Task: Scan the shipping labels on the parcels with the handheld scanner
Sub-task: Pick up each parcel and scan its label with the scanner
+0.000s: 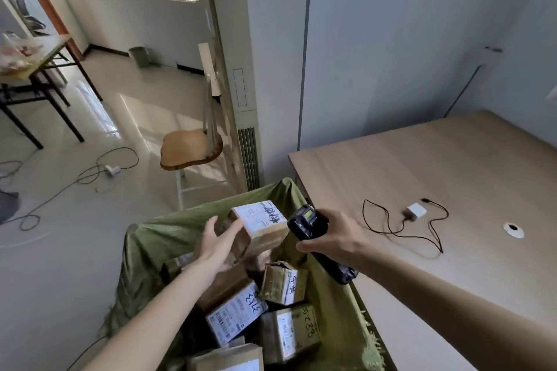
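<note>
L hand [217, 245] is open, palm and fingers against the near side of a small cardboard parcel [259, 227], propping it at the top of the pile w/ its white shipping label [259, 214] facing up; can't tell if the box is lifted clear or resting on the ones under it. R hand [330, 238] is wrapped tight round the handheld scanner [307, 221], its head just beside the label, lit screen up. More parcels [238, 315] lie in the green cloth-lined bin [334, 304] beside the table [437, 159]. Box prob light, stiff-walled, taped so a bit slick; best held by opposite side faces, thumb off the label, not squeezing the crumpled corners
</note>
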`<state>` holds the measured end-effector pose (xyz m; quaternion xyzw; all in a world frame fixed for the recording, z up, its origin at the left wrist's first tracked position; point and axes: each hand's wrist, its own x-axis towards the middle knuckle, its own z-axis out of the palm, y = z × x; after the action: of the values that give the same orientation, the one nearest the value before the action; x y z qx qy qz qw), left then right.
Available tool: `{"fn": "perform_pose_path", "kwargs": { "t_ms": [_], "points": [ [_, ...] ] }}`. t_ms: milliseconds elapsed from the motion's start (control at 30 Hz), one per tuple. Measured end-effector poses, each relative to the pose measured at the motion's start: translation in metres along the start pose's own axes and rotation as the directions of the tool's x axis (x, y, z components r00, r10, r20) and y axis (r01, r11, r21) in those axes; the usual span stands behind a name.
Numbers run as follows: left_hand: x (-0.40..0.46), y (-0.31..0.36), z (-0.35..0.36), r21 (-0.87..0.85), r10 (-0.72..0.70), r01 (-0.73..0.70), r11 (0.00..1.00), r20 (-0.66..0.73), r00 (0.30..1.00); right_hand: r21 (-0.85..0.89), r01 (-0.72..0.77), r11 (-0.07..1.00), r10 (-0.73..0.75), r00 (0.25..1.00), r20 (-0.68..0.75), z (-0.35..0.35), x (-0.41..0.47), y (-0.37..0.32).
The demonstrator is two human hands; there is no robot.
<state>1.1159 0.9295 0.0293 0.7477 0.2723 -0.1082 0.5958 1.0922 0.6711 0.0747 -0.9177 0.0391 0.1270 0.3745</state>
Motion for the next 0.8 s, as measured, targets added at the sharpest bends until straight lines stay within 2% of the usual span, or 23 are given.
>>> {"fn": "perform_pose_path", "kwargs": {
  "t_ms": [133,233,367,500,600,733,800],
  "points": [
    [0.039,-0.002,0.003,0.193,0.031,-0.036,0.98,0.027,0.999,0.051,-0.033,0.998,0.033,0.999,-0.001,-0.002,0.017,0.006],
    [0.047,0.011,0.002,0.31,0.123,-0.161,0.937,0.137,0.983,0.053,-0.068,0.996,0.069,0.997,-0.017,-0.009,0.023,0.003],
    [0.047,0.048,0.01,0.356,0.276,-0.369,0.859,0.285,0.918,0.067,-0.088,0.994,0.093,0.992,-0.09,-0.029,0.017,-0.002],
    [0.026,0.09,0.037,0.358,0.404,-0.568,0.741,0.438,0.803,0.006,-0.131,0.991,0.13,0.975,-0.182,-0.071,-0.014,-0.003],
    [-0.008,0.121,0.076,0.326,0.447,-0.678,0.659,0.555,0.702,-0.005,-0.206,0.979,0.195,0.936,-0.292,-0.112,-0.057,0.007],
    [-0.082,0.152,0.151,0.242,0.466,-0.792,0.56,0.698,0.543,-0.014,-0.349,0.937,0.307,0.843,-0.442,-0.176,-0.148,0.035],
    [-0.133,0.163,0.193,0.169,0.467,-0.818,0.549,0.75,0.469,0.012,-0.426,0.905,0.372,0.775,-0.511,-0.207,-0.209,0.054]
  ]
}}
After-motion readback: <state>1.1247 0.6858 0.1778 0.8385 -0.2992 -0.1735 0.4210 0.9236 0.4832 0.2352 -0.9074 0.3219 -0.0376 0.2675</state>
